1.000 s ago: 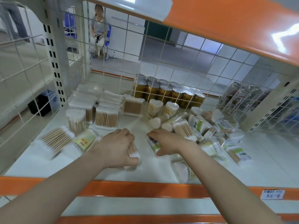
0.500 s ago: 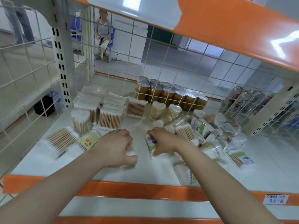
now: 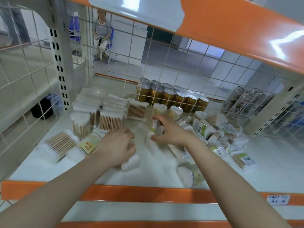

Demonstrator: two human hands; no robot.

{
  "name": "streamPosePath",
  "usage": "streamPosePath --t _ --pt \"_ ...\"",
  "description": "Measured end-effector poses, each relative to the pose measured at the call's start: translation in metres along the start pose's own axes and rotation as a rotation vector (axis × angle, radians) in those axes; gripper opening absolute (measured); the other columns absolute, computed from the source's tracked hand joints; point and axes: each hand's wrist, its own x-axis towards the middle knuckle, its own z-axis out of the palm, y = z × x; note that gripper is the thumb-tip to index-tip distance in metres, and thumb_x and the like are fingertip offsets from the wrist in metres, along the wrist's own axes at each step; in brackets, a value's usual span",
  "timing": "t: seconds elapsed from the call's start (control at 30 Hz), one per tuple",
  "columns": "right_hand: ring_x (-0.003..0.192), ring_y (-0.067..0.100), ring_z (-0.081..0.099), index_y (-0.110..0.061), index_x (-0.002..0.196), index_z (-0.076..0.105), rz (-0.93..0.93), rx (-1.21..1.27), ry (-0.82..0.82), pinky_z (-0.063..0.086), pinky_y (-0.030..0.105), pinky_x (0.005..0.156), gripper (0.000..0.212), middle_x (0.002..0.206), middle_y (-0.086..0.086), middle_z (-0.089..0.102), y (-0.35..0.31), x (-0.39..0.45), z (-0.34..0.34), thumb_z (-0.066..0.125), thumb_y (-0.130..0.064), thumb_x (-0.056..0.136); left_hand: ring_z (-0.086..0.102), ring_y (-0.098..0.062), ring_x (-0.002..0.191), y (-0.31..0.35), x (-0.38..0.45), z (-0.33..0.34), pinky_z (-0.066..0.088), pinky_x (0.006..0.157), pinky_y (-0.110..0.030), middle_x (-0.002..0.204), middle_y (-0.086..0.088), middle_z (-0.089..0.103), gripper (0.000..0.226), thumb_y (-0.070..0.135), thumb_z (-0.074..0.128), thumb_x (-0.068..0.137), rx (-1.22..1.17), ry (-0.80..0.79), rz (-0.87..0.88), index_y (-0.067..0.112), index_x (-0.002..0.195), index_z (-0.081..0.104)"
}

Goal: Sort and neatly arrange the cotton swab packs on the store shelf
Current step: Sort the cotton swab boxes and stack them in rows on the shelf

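Head view: we hold two swab packs above the shelf centre.
Right hand: pinches a green-label pack, lifted.
Left hand: curls around a white pack.
Handling: light, soft, slippery film; we judge gripping the sides best.
Around: loose pile right, tidy rows left.

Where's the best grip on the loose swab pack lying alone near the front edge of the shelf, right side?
Probably across the labelled middle of the swab pack, thumb and fingers on its two long sides, coming from above. It lies flat on the shelf, apart from the pile, so both sides look free. The cotton-tip end bulges and looks soft, likely a poorer hold.
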Motion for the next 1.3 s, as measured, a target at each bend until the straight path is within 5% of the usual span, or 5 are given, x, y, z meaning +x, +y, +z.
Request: streamPosePath --t 0.2,0.37,0.83,1.1,1.3 --pt "0.104 0.012 0.051 -0.023 0.127 0.045 0.024 0.238 0.181 0.047 0.033 0.092 0.055 0.117 -0.007 0.050 -0.003 0.000 -0.001 0.067 -0.040 0.080 0.042 -0.014 0.121 0.002 0.004 0.004 0.033 0.097 -0.026 0.131 0.006 0.046 0.047 0.047 0.047 0.089 0.004 0.003 -0.029 0.025 0.130 0.049" --pt "0.097 0.009 0.053 -0.019 0.124 0.049 0.020 0.333 0.249 0.045 0.019 0.078 0.048 0.111 -0.007 0.052 -0.013 -0.001 -0.002 0.063 -0.041 0.084 0.041 -0.015 0.120 0.006 0.007 0.006 0.033 0.095 -0.028 0.126 0.006 0.048 0.050 0.058 0.047 0.086 0.034 0.014 -0.048 0.026 0.125 0.052" --pt "0.072 -0.002 0.052 -0.019 0.114 0.052 0.014 0.335 0.232 0.042 0.006 0.062 0.027 0.085 -0.018 0.054 -0.005 -0.005 0.013 0.059 -0.027 0.090 0.051 -0.026 0.101 0.004 0.007 0.011 0.037 0.079 -0.032 0.105 -0.007 0.058 0.028 0.031 0.049 0.092 -0.131 0.261 -0.113 0.010 0.104 0.061" --pt "0.063 0.003 0.048 -0.018 0.113 0.053 0.085 0.302 0.204 0.039 0.020 0.058 0.031 0.071 -0.012 0.050 0.007 -0.006 0.020 0.063 -0.013 0.085 0.054 -0.032 0.097 0.003 0.010 0.010 0.038 0.075 -0.033 0.104 -0.014 0.060 0.025 0.019 0.051 0.091 -0.192 0.322 -0.160 0.004 0.110 0.058" --pt "0.067 0.012 0.063 -0.017 0.102 0.057 0.143 0.393 0.162 0.053 0.040 0.079 0.020 0.068 -0.002 0.064 0.010 -0.009 0.025 0.066 -0.019 0.085 0.055 -0.031 0.092 0.003 0.015 0.009 0.044 0.076 -0.037 0.098 -0.015 0.061 0.022 0.015 0.047 0.093 -0.329 0.351 -0.214 0.002 0.104 0.060"
